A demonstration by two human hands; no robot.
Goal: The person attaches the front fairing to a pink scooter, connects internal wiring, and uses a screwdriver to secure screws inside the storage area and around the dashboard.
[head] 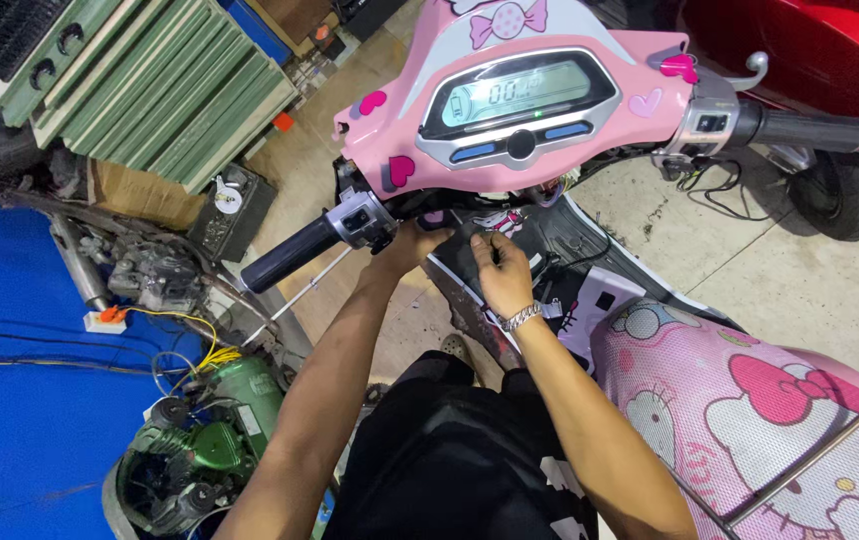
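A pink scooter (pixel 550 60) fills the upper middle of the view, its handlebar head carrying a grey-framed digital display (pixel 520 92) lit pale green, with heart stickers and a bow decal on the glossy pink shell. Black grips stick out at both ends — the left grip (pixel 285 262) toward 8 o'clock of the display, the right grip (pixel 810 130) toward 3 o'clock. Below the head, at 6 o'clock of the display, sits the dark front inner panel (pixel 470 262), black and scuffed, with a small cartoon sticker and loose wiring showing just above it.

Both hands work at that panel. The left hand (pixel 408 246) reaches up under the handlebar beside the left switch housing; its fingers are tucked behind the panel edge, so I cannot tell whether they are closed on anything. The right hand (pixel 503 272), a metal bracelet (pixel 522 317) at the wrist, rests on the panel with its fingers curled together, pinching at something small at the top edge.

At 4 o'clock lies the seat (pixel 750 420), pink with a cartoon cat print. At 8 o'clock on the floor stands a green compressor (pixel 215 440), and a red vehicle (pixel 800 50) stands at 2 o'clock.
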